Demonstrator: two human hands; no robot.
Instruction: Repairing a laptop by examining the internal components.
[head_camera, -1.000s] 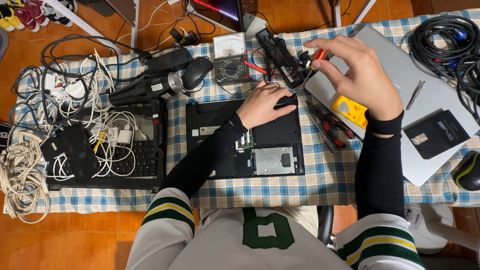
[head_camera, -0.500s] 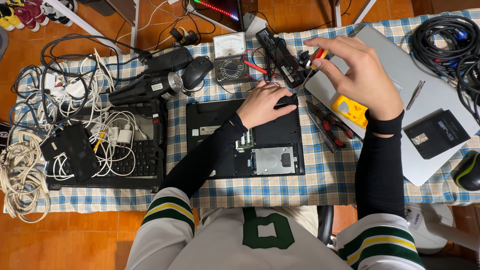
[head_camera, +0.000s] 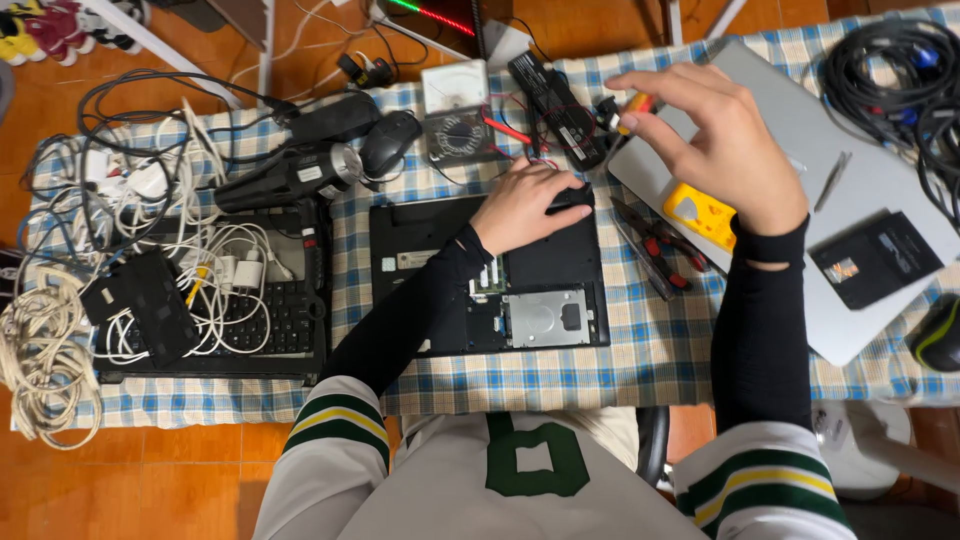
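The head view looked straight down on a surface (head_camera: 640, 360) covered with a blue and yellow checked cloth. Far to the left of both hands lay a tangle of white cables (head_camera: 60, 330) and an old laptop (head_camera: 290, 320) strewn with chargers. Nearer, up and to the left of the left hand (head_camera: 525, 205), sat a black torch-like tool (head_camera: 285, 175), a black mouse (head_camera: 388, 142) and a meter with a dial (head_camera: 455, 125).

The left hand's grip was pressed down flat, fingers together, on the top edge of the opened black laptop base (head_camera: 545, 270). That base lay directly below and around this hand, with its silver drive plate (head_camera: 548, 318) just below the wrist.

A black battery pack (head_camera: 555, 95) lay between the two hands, above the left one.

The right hand (head_camera: 720, 140) hovered above the surface, its grip pinching a small screwdriver with an orange and red handle (head_camera: 634, 108) between thumb and fingertips; the tip pointed down and left, towards the battery pack. Under this hand lay a yellow tool (head_camera: 700, 215), and left of it dark pliers with red handles (head_camera: 660, 245). Beneath and to the right rested a closed grey laptop (head_camera: 860, 180) carrying a black card-like case (head_camera: 875, 260), with a coil of black cable (head_camera: 900, 75) at the far right.
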